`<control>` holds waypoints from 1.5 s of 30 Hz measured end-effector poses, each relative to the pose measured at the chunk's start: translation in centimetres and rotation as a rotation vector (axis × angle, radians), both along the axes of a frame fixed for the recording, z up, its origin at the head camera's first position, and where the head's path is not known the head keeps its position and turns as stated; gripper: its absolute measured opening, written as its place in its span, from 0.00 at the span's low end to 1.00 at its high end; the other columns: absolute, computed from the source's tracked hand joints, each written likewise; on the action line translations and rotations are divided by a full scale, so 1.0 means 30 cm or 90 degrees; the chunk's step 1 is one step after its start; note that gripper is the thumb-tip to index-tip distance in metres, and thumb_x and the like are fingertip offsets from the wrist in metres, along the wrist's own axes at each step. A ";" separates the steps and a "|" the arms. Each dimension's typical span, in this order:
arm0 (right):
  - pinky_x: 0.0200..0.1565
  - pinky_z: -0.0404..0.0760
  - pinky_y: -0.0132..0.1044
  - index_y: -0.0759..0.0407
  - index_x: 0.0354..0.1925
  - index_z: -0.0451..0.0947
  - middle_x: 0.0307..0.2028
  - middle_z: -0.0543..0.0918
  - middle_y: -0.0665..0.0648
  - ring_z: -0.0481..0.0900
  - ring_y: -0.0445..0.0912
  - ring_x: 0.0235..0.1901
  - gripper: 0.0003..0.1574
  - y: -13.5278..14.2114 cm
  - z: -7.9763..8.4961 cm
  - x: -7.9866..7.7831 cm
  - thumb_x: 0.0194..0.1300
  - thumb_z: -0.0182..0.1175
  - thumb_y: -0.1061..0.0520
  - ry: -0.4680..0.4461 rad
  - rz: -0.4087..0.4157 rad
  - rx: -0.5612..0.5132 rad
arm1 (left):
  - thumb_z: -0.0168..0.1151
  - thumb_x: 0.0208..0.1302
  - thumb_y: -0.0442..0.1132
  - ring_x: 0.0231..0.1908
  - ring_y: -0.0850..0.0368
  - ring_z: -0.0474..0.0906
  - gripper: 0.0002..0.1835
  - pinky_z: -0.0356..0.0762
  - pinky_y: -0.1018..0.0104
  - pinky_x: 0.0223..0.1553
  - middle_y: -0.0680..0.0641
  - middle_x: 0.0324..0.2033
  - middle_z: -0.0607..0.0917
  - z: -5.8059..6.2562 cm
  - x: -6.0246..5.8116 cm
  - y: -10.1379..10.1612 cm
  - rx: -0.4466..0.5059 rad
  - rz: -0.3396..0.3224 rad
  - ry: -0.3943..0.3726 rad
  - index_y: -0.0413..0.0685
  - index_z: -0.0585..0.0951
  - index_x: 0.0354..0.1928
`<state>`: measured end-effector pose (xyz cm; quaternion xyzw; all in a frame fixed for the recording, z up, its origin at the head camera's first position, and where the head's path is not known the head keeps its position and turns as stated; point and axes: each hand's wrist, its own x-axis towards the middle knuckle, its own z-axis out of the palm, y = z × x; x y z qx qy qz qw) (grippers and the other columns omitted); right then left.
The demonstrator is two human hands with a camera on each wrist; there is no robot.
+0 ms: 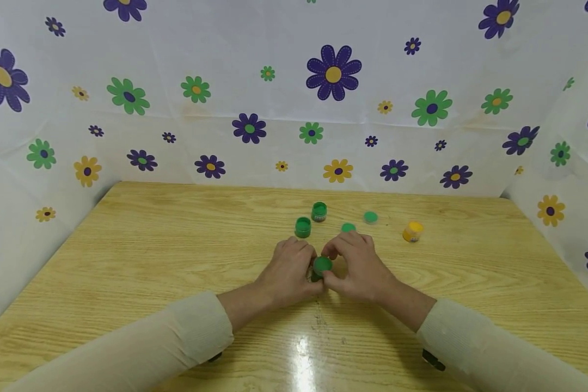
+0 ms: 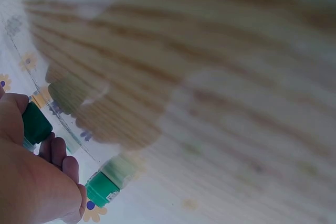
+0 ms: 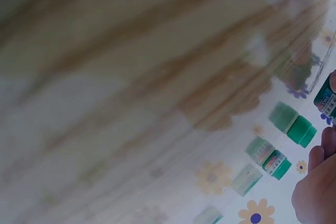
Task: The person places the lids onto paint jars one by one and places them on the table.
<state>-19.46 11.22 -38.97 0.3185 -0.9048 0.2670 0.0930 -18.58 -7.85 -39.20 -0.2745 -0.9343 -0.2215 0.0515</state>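
- The left hand (image 1: 290, 269) is curled round a green jar (image 1: 322, 265), its fingers on the far side and its thumb on the near side.
- The right hand (image 1: 363, 268) meets that same jar from the other side, thumb and fingertips bent at the rim of its green top; whether that top is a lid or bare paint, I cannot tell.
- So the jar sits directly between the two hands, top up.
- Just beyond the left hand's fingers stands an open green jar (image 1: 302, 227), upright; a second open green jar (image 1: 319, 212) stands a little farther off and to the right of it.
- Right behind the right hand's knuckles lies a green lid (image 1: 348, 227), partly covered by them.
- A paler green lid (image 1: 370, 218) lies farther beyond that hand.
- A yellow jar (image 1: 414, 231) stands beyond the right hand and to its right, apart from the lids.
- Under both hands spreads the wood-grained table (image 1: 176, 245).
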 end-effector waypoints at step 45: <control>0.56 0.65 0.56 0.51 0.39 0.78 0.34 0.78 0.48 0.69 0.46 0.42 0.15 -0.008 0.007 0.000 0.57 0.67 0.46 0.013 -0.024 0.020 | 0.71 0.55 0.49 0.39 0.53 0.69 0.16 0.67 0.48 0.58 0.51 0.32 0.80 0.006 0.000 -0.005 0.001 0.013 -0.005 0.46 0.78 0.33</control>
